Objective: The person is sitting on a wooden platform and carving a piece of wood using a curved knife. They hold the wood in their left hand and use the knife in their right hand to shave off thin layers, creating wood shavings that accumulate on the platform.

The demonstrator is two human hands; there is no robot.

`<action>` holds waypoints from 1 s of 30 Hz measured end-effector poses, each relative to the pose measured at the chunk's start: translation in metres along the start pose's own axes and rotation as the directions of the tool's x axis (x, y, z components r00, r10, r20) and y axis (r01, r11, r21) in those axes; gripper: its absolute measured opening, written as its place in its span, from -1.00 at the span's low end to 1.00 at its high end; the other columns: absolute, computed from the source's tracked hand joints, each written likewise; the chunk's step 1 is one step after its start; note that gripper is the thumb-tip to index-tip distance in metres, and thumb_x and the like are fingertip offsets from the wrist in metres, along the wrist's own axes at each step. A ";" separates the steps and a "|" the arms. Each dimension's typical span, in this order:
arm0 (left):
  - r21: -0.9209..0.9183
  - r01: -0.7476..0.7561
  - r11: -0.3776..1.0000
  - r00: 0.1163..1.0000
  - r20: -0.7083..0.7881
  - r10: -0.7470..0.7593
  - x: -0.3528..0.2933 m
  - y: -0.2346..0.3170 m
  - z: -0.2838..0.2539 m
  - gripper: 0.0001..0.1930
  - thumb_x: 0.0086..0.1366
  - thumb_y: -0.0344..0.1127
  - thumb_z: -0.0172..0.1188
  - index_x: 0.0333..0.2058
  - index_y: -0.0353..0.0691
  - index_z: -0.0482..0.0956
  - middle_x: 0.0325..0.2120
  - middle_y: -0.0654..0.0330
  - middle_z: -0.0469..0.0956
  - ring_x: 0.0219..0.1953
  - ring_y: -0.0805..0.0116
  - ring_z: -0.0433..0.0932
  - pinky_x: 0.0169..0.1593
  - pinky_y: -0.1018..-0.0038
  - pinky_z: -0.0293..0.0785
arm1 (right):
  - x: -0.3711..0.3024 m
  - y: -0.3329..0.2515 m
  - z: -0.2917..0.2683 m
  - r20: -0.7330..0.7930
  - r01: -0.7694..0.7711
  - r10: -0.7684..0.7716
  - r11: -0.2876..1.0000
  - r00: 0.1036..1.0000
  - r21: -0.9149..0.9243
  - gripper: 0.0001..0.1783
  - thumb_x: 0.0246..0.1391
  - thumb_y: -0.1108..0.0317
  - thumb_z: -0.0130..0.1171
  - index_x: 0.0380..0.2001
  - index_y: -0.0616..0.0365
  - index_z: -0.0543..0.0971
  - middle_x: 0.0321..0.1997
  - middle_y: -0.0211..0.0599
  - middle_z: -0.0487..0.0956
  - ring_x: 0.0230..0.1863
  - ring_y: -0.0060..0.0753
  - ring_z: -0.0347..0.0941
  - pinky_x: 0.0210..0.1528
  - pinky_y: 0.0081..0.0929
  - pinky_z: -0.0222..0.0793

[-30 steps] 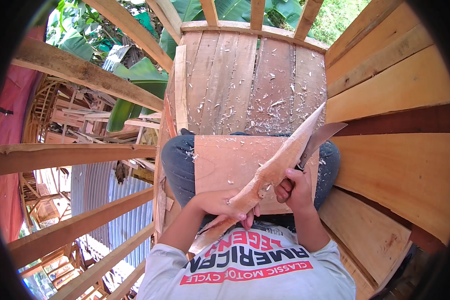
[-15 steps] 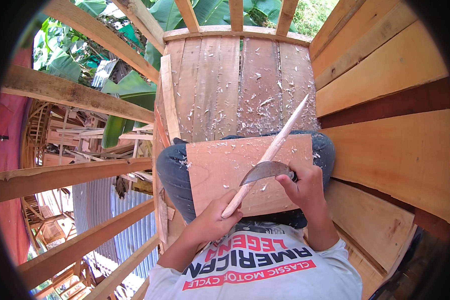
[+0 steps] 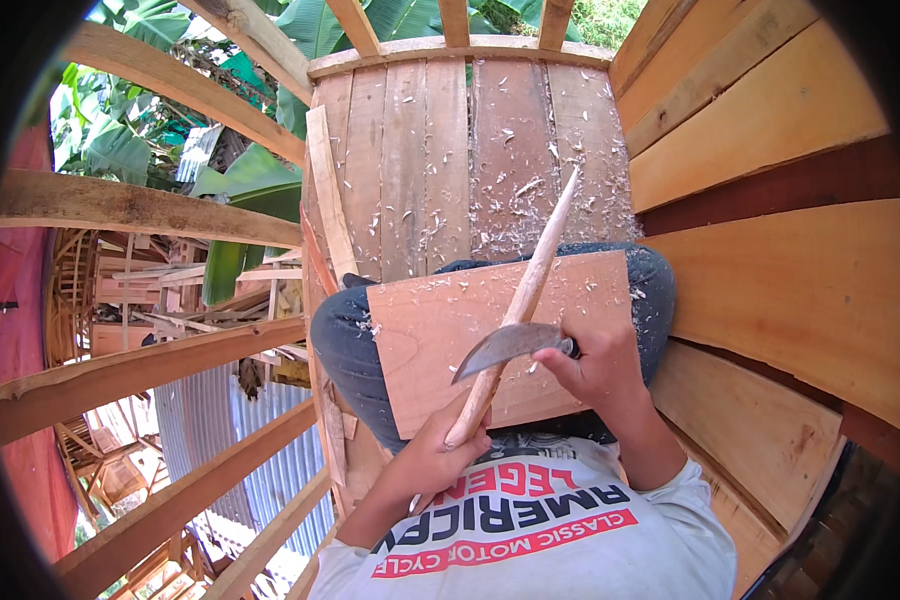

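My left hand (image 3: 444, 440) is closed round the near end of a long pale wooden stick (image 3: 533, 275), whitish and tapering to a sharp point at its far end. In my right hand (image 3: 598, 365) is the dark handle of a curved knife (image 3: 508, 347), its broad grey blade lying across the stick and pointing left. Under both is a flat wooden board (image 3: 420, 330) resting on my lap, sprinkled with shavings. The stick slants up and away over the board, its tip above the plank floor.
Wood shavings cover the plank floor (image 3: 400, 170) ahead. Plank walls (image 3: 770, 290) rise close on the right, and spaced wooden slats (image 3: 150, 215) stand on the left with leaves and corrugated metal sheets (image 3: 260, 440) beyond. A loose wood strip (image 3: 330, 190) lies along the floor's left edge.
The stick has swung more upright, its tip moving left. My right hand has shifted slightly up, and the blade now tilts downward toward its left tip.
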State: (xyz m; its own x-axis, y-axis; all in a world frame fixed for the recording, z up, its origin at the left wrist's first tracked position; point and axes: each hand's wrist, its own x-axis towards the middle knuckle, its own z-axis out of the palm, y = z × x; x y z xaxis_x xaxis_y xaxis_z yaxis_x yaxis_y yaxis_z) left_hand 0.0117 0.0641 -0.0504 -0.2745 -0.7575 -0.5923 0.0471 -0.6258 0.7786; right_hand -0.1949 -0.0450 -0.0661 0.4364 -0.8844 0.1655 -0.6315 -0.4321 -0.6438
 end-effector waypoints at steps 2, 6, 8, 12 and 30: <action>0.008 0.054 0.998 0.998 0.008 -0.054 -0.001 0.001 0.001 -0.76 0.15 -0.45 0.13 -0.19 -0.26 0.38 -0.46 0.33 0.37 -0.51 0.61 0.33 -0.46 0.63 0.26 | 0.005 0.013 -0.003 -0.005 -0.049 0.048 0.997 0.999 -0.061 -0.38 -0.05 -0.23 0.23 -0.74 0.14 0.43 -0.79 -0.18 0.36 -0.71 -0.08 0.40 -0.64 -0.26 0.27; 0.031 0.133 0.991 0.991 0.025 -0.134 -0.009 0.005 0.002 -0.78 0.15 -0.47 0.12 -0.21 -0.28 0.36 -0.46 0.28 0.37 -0.41 0.56 0.36 -0.32 0.58 0.30 | 0.020 0.035 -0.011 -0.180 -0.191 0.189 0.982 0.965 0.005 -0.38 0.00 -0.21 0.20 -0.71 0.18 0.45 -0.78 -0.13 0.34 -0.68 -0.03 0.40 -0.63 -0.29 0.25; 0.023 0.123 0.992 0.991 0.051 -0.124 -0.013 0.003 0.003 -0.78 0.16 -0.48 0.11 -0.21 -0.28 0.36 -0.46 0.25 0.38 -0.37 0.53 0.38 -0.26 0.55 0.32 | 0.022 0.052 -0.025 -0.237 -0.313 0.315 0.949 0.919 0.044 -0.38 0.01 -0.20 0.19 -0.70 0.20 0.46 -0.77 -0.11 0.34 -0.66 -0.01 0.40 -0.62 -0.30 0.23; -0.058 0.129 0.990 0.992 0.021 -0.128 -0.010 0.001 0.001 -0.76 0.16 -0.45 0.12 -0.18 -0.29 0.36 -0.46 0.25 0.37 -0.38 0.52 0.37 -0.27 0.55 0.31 | 0.009 0.035 -0.022 -0.069 -0.197 0.208 0.971 0.976 0.132 -0.40 0.00 -0.18 0.21 -0.68 0.20 0.48 -0.77 -0.10 0.34 -0.66 -0.02 0.42 -0.62 -0.29 0.23; -0.117 0.163 0.980 0.985 -0.038 -0.169 -0.012 0.002 0.007 -0.69 0.18 -0.41 0.16 -0.11 -0.28 0.35 -0.45 0.31 0.36 -0.49 0.60 0.32 -0.43 0.64 0.23 | -0.013 0.011 0.004 0.033 -0.006 0.004 0.998 0.999 0.058 -0.36 -0.11 -0.25 0.26 -0.75 0.16 0.46 -0.78 -0.16 0.38 -0.69 -0.09 0.41 -0.62 -0.28 0.27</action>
State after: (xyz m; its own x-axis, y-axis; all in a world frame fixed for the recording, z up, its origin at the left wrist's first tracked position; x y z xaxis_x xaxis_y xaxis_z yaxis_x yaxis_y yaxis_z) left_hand 0.0082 0.0733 -0.0407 -0.2419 -0.6477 -0.7225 0.1140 -0.7584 0.6417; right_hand -0.2055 -0.0373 -0.0786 0.4546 -0.8800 0.1380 -0.5963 -0.4157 -0.6868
